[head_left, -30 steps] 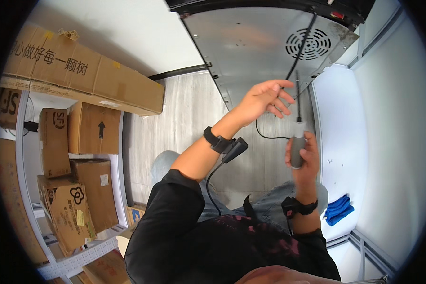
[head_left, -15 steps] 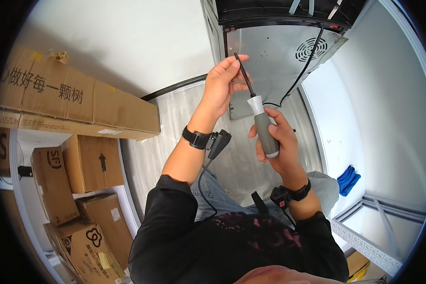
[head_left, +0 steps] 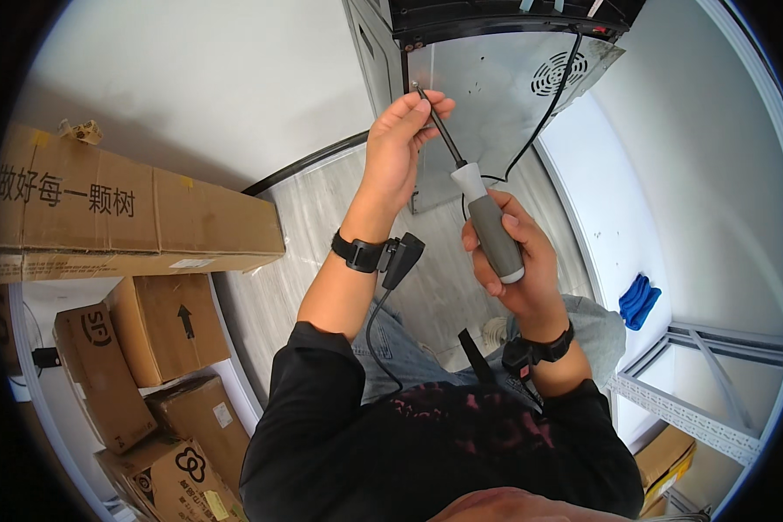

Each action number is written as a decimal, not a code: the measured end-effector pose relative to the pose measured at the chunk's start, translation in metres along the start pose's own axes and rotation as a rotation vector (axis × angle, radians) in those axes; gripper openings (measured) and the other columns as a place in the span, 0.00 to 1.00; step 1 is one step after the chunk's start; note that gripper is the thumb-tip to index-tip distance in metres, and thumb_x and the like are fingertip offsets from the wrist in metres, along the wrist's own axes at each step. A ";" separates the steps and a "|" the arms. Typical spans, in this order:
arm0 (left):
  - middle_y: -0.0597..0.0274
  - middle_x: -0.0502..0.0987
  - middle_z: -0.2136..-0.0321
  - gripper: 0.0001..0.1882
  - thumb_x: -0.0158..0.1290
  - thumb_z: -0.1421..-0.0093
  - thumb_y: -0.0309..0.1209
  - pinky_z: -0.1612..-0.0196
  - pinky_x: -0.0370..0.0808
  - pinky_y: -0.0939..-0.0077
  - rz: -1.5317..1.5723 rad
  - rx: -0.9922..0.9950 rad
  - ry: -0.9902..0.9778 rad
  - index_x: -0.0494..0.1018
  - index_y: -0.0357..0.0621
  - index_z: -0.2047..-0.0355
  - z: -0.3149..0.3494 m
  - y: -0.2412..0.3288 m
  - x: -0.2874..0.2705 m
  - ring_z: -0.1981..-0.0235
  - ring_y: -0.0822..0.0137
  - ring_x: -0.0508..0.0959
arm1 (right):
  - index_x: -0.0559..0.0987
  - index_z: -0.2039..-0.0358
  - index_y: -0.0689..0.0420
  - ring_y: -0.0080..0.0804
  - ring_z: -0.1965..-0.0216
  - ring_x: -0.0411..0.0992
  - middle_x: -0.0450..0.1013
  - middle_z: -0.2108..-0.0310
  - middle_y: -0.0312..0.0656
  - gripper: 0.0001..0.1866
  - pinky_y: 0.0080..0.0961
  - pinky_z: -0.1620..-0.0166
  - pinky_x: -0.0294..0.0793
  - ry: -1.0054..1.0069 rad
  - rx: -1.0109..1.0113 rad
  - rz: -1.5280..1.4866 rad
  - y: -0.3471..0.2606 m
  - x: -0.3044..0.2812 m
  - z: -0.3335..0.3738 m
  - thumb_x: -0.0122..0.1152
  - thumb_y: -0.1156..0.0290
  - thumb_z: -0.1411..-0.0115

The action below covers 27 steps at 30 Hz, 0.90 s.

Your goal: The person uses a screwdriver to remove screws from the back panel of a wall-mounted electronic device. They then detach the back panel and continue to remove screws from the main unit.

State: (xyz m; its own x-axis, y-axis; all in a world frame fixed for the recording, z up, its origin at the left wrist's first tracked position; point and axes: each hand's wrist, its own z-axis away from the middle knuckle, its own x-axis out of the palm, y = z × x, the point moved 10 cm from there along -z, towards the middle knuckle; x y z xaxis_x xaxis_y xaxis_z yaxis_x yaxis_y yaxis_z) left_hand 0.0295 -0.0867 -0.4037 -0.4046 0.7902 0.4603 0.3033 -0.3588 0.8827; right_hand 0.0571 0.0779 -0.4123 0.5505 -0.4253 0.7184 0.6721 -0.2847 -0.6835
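A screwdriver (head_left: 493, 228) with a thick grey handle, a pale collar and a dark shaft slants up and to the left. My right hand (head_left: 526, 252) is closed round its handle. Near the tip, my left hand (head_left: 398, 139) pinches the shaft between thumb and fingers. The tip meets a small screw (head_left: 415, 85) at the left edge of a grey metal panel (head_left: 461, 104), the back of a black-framed appliance; whether it sits in the screw head I cannot tell.
A black power cord (head_left: 544, 113) runs down the panel past a round vent (head_left: 558, 74). To the left lie a long carton (head_left: 217, 209) and several boxes (head_left: 170, 331) on a shelf. At right are a blue cloth (head_left: 639, 302) and a metal rack (head_left: 687, 409).
The screwdriver tip has moved up and left to the screw on the panel edge. Both hands still hold the tool. My view has shifted slightly.
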 end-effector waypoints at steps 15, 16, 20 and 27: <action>0.56 0.75 0.56 0.14 0.44 0.37 0.37 0.50 0.64 0.73 -0.001 0.009 -0.006 0.70 0.42 0.56 0.001 0.003 0.000 0.54 0.67 0.72 | 0.60 0.48 0.63 0.27 0.90 0.63 0.70 0.70 0.50 0.22 0.18 0.88 0.58 -0.024 0.011 -0.118 0.004 -0.001 -0.003 0.40 0.61 0.37; 0.56 0.75 0.55 0.14 0.44 0.37 0.36 0.50 0.64 0.73 0.008 0.001 -0.004 0.71 0.42 0.56 0.001 0.003 0.001 0.53 0.67 0.72 | 0.60 0.48 0.62 0.27 0.90 0.63 0.70 0.70 0.50 0.21 0.18 0.88 0.58 -0.013 0.007 -0.102 0.003 -0.002 -0.002 0.40 0.62 0.37; 0.57 0.75 0.57 0.14 0.44 0.36 0.36 0.51 0.64 0.73 0.025 -0.018 0.009 0.71 0.42 0.56 0.001 0.002 0.002 0.54 0.67 0.72 | 0.60 0.48 0.60 0.26 0.88 0.64 0.70 0.69 0.50 0.20 0.18 0.86 0.61 0.021 -0.003 0.017 -0.003 0.000 0.000 0.44 0.65 0.38; 0.61 0.76 0.73 0.12 0.47 0.37 0.34 0.72 0.74 0.82 0.017 -0.084 -0.024 0.71 0.40 0.59 0.001 0.001 -0.002 0.75 0.72 0.77 | 0.62 0.48 0.59 0.18 0.79 0.66 0.69 0.67 0.42 0.22 0.15 0.81 0.66 0.178 -0.125 0.559 -0.019 0.008 0.002 0.54 0.76 0.43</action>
State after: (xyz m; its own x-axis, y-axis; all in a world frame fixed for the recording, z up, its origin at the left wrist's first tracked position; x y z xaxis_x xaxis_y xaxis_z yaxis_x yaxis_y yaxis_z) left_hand 0.0317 -0.0884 -0.4040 -0.3786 0.7950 0.4738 0.2366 -0.4118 0.8800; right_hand 0.0499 0.0814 -0.3933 0.7051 -0.6739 0.2205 0.2354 -0.0709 -0.9693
